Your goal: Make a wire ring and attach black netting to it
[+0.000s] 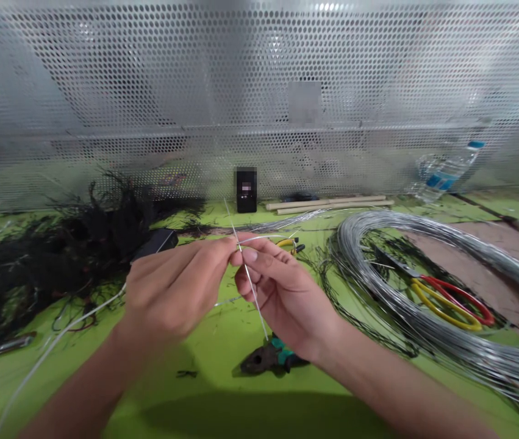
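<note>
Both my hands meet above the middle of the green table. A thin straight metal wire (pixel 255 297) slants between them, its lower end hanging over a pair of pliers (pixel 263 358) with teal grips. My right hand (pixel 282 277) pinches this wire between thumb and fingers. Thumb and fingertips of my left hand (pixel 181 280) are pressed together at the same crossing point, where a second, curved wire (pixel 266 237) meets the straight one. The left fingertips are partly hidden, but they appear closed on the wire there.
A large coil of wire (pixel 355 268) lies at the right, with red-and-yellow-handled scissors (pixel 451 302) inside it. Black stringy material (pixel 80 244) is heaped at the left beside a white cable (pixel 58 341). A plastic bottle (pixel 446 174), wooden sticks (pixel 332 204) and a phone (pixel 246 192) are along the perforated metal panel (pixel 172 79).
</note>
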`<state>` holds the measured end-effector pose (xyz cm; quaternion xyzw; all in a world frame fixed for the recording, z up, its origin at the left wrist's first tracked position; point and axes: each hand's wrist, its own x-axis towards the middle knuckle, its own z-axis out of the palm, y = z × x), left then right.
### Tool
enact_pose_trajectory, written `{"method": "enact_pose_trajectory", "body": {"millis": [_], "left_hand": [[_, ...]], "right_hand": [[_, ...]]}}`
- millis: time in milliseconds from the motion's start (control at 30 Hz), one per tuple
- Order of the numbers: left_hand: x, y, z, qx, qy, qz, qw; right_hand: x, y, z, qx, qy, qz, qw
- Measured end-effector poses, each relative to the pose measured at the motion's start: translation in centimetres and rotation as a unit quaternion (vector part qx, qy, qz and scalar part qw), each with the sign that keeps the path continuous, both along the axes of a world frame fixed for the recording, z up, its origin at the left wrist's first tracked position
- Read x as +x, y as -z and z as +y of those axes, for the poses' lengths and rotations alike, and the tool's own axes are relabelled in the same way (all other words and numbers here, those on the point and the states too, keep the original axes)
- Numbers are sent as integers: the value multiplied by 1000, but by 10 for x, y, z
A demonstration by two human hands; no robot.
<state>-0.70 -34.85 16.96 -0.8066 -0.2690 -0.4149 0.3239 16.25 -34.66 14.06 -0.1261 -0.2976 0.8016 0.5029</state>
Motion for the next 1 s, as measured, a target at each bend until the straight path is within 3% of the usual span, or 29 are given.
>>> {"method": "enact_pose_trajectory", "body": {"millis": [400, 767, 1000], "left_hand": [[-3, -1, -4, 4, -16, -25, 1000], [-6, 5, -9, -3, 23, 6, 1000], [-17, 12, -6, 56, 55, 56, 995]], "right_hand": [[7, 11, 17, 91, -62, 16, 994], [3, 12, 16, 99, 43, -37, 993], [5, 11, 20, 97, 48, -52, 993]]}}
